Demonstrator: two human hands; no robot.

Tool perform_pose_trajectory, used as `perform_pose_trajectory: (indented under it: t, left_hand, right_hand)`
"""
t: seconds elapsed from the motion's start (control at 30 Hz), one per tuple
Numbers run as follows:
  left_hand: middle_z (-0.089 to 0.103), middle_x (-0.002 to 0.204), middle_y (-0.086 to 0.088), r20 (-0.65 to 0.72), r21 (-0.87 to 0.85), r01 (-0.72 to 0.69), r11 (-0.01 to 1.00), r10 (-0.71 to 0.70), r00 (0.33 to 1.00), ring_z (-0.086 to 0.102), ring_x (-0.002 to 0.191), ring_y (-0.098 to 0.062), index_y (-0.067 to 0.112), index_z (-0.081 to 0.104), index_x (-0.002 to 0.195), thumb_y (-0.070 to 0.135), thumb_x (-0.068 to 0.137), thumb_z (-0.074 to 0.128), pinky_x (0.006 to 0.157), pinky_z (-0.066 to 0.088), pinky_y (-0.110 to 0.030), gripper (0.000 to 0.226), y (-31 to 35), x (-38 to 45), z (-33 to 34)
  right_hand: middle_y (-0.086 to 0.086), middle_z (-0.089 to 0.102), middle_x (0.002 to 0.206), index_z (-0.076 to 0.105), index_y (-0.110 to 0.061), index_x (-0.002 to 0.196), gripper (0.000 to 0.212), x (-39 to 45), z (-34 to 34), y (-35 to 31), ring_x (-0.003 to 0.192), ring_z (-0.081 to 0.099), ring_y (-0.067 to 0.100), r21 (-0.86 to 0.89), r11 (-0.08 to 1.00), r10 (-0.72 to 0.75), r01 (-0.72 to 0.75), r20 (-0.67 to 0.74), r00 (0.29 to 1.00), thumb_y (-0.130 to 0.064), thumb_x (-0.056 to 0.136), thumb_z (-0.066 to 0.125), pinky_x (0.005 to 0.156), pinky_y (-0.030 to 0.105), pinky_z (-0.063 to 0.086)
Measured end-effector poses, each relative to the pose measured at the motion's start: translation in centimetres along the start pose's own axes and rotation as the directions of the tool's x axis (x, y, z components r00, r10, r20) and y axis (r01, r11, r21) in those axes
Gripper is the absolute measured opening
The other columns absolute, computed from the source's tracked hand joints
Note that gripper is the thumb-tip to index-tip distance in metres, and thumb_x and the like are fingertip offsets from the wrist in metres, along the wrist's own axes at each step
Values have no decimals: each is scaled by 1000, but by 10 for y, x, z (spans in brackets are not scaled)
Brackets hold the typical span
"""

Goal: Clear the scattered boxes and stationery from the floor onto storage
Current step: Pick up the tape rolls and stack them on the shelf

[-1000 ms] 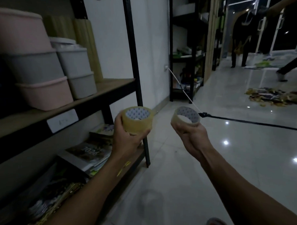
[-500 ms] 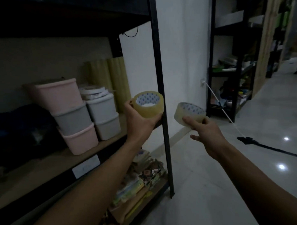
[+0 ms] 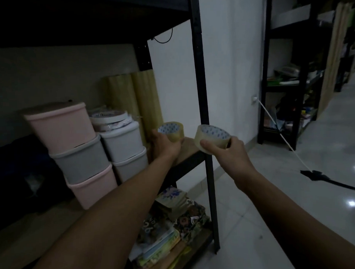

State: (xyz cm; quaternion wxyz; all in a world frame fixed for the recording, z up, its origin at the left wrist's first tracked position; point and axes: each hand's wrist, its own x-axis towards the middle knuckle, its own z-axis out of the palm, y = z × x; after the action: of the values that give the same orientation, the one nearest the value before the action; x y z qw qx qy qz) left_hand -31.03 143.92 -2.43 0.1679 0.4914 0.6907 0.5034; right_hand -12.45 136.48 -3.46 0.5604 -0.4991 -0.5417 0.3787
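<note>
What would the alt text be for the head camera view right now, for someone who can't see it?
A person holds two rolls of clear packing tape, one in the left hand over the wooden shelf, one in the right hand beside the black upright post. Stacked pink and grey bins sit on that shelf.

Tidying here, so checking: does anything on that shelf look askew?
Yes: the flat tape rolls on the grey boxes sit in a loose, slanted heap. The stacked bins look straight.
</note>
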Motion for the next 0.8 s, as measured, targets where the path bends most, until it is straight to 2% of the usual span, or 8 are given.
perform_pose_trajectory:
  t: [0.1,0.23,0.37,0.43,0.53,0.67,0.8]
  left_hand:
    - [29,157,-10,46,16,63,998,-64,997,38,139,-33,18,6,157,44,82,79,110,35,-34,108,-8,8,1]
    - [-1,165,-16,36,118,177,977,-183,983,16,150,-38,9,-11,157,48,80,80,122,22,-46,126,-9,11,-2]
    - [-12,165,-16,79,193,164,967,-182,980,6,152,-39,4,-20,154,42,82,80,123,17,-48,130,-6,5,-5]
    - [-12,164,-17,97,230,134,964,-160,982,5,151,-41,7,-21,154,40,83,79,121,18,-50,128,-6,-2,-4]
    - [-3,162,-16,147,261,86,961,-127,981,11,147,-40,13,-13,154,48,84,73,120,21,-50,116,-7,-10,-4]
    - [-9,164,-13,223,308,-8,951,-64,973,9,149,-38,10,-15,156,53,93,61,119,18,-49,108,-9,-23,-7]
    - [2,164,-15,187,392,-14,920,-65,980,14,148,-38,7,-3,158,36,98,53,122,17,-49,87,-8,-24,-10]
  right_hand:
    - [1,43,128,47,-15,135,80,4,0,0,115,51,15,-55,998,-19,18,-14,1000,-54,74,81,98,32,47]
    - [3,49,131,47,-15,136,87,15,6,4,115,54,16,-64,998,-14,13,-22,1000,-58,70,82,101,37,50]
    - [4,51,132,45,-17,134,83,21,15,9,116,55,18,-70,998,-9,7,-29,1000,-55,71,83,100,38,51]
    - [4,51,131,45,-16,134,83,21,20,9,115,56,18,-94,995,-26,24,-22,999,-54,72,83,100,39,52]
    - [4,50,132,43,-16,137,82,22,28,7,117,55,18,-135,989,-61,60,-3,998,-50,74,83,100,38,52]
    - [5,49,137,36,-16,142,86,21,36,10,122,53,20,-226,967,-123,118,-10,992,-47,76,82,99,39,52]
    - [3,54,135,35,-20,143,97,19,48,10,123,54,22,-367,918,-156,151,15,988,-68,66,69,98,48,52]
